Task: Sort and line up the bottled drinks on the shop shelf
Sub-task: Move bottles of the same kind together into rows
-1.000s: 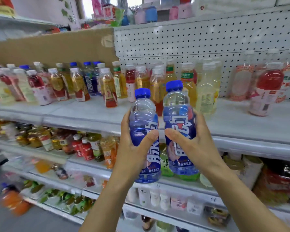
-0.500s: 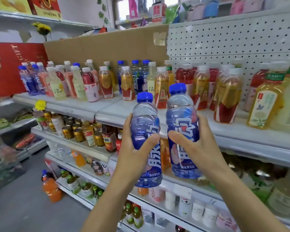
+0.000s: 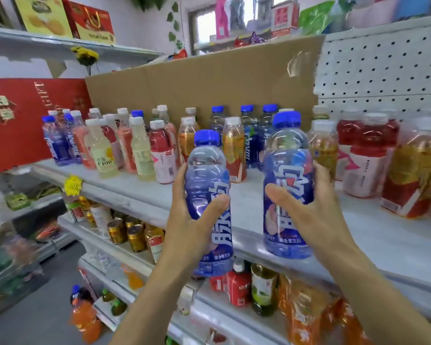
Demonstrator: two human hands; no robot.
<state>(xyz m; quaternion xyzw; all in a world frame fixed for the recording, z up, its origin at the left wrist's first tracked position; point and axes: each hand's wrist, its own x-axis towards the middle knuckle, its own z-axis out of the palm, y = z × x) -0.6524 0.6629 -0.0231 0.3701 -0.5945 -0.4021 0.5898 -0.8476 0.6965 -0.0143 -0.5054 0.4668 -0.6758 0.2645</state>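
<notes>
My left hand grips a blue-capped bottle with a blue label, held upright in front of the grey shelf's front edge. My right hand grips a second bottle of the same kind, a little higher and over the shelf board. The two bottles stand apart. On the shelf behind them are mixed drinks: matching blue bottles at the back against the cardboard, more blue ones at the far left, pale yellow bottles, red ones and amber tea bottles.
A brown cardboard sheet backs the shelf, with white pegboard to its right. Red and amber bottles crowd the right side. Lower shelves hold cans and small bottles. A red box stands at the left, above grey aisle floor.
The view has swung left along the shelf and closer to it. Both hands still hold their bottles, which have drawn apart, the right one now higher.
</notes>
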